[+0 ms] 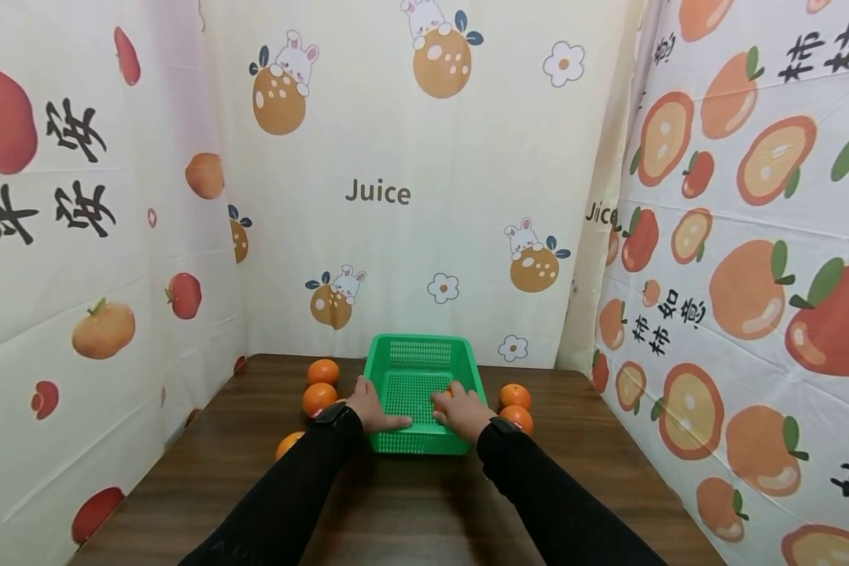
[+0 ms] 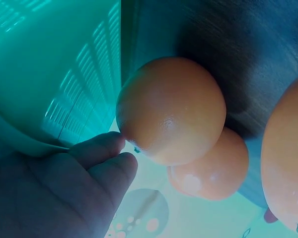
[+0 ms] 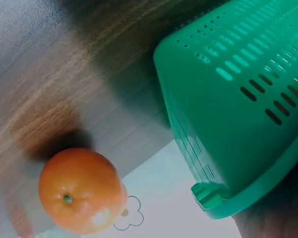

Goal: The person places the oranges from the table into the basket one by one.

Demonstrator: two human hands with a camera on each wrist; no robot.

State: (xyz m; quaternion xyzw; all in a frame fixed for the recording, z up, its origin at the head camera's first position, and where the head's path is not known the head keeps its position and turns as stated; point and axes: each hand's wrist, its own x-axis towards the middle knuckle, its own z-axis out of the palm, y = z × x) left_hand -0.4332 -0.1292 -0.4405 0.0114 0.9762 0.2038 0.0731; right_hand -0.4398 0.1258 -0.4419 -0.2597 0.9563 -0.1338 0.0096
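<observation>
A green plastic basket [image 1: 420, 444] with slotted walls stands on the table between my two hands. At its left rim rests my left hand [image 1: 373, 407], thumb stretched over the inside and fingers straight. In the left wrist view those fingertips are right beside an orange [image 2: 171, 111] outside the basket. My right hand [image 1: 464, 412] reaches over the right side of the basket, its fingers curled around an orange [image 1: 442, 398] that they mostly hide. Another orange [image 3: 82, 191] lies outside the basket in the right wrist view.
Left of the basket, several oranges [image 1: 320, 398] lie in a loose row, partly behind the left forearm. Two oranges [image 1: 515, 396] are at the right, the nearer partly behind the right wrist. Fruit-printed cloth [image 1: 396, 259] encloses the brown wooden table [image 1: 410, 511] at back and sides.
</observation>
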